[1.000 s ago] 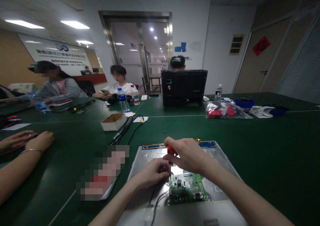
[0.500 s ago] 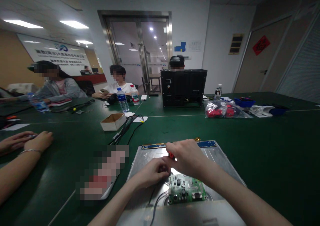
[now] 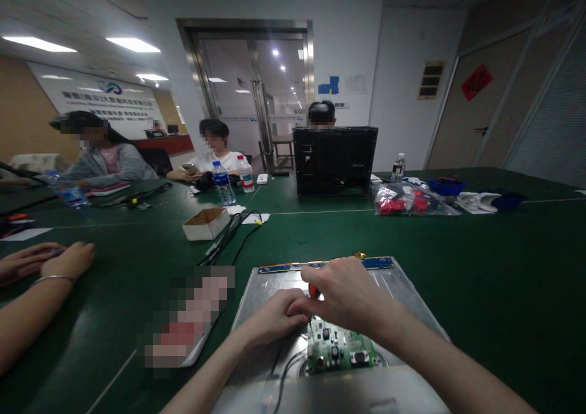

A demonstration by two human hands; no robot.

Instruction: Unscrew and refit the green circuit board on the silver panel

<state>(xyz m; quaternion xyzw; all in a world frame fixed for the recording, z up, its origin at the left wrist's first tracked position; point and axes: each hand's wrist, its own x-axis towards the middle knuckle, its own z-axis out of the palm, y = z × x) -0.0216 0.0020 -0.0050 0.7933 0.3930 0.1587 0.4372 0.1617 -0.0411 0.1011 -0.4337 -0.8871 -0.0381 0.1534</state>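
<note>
A silver metal panel (image 3: pixel 265 292) lies flat on the green table in front of me, with a green circuit board (image 3: pixel 341 352) on it and a blue strip (image 3: pixel 375 262) along its far edge. My right hand (image 3: pixel 345 295) is closed around a red-handled screwdriver (image 3: pixel 313 291), its tip pointing down at the board's upper left corner. My left hand (image 3: pixel 273 317) rests on the panel just left of that corner, fingers curled near the screwdriver's tip. What those fingers pinch is hidden. Black cables (image 3: pixel 281 374) run from under the board toward me.
A blurred flat object (image 3: pixel 185 316) lies left of the panel. Another person's hands (image 3: pixel 46 260) rest at the far left. Beyond are a cardboard box (image 3: pixel 205 223), black cables (image 3: pixel 233 231), water bottles (image 3: pixel 223 183), an upright black monitor back (image 3: pixel 335 160), bagged red parts (image 3: pixel 403 201). Several people sit across.
My right hand with the screwdriver has sunk slightly toward the board, and my left hand has shifted with it. The view has tilted down a little.
</note>
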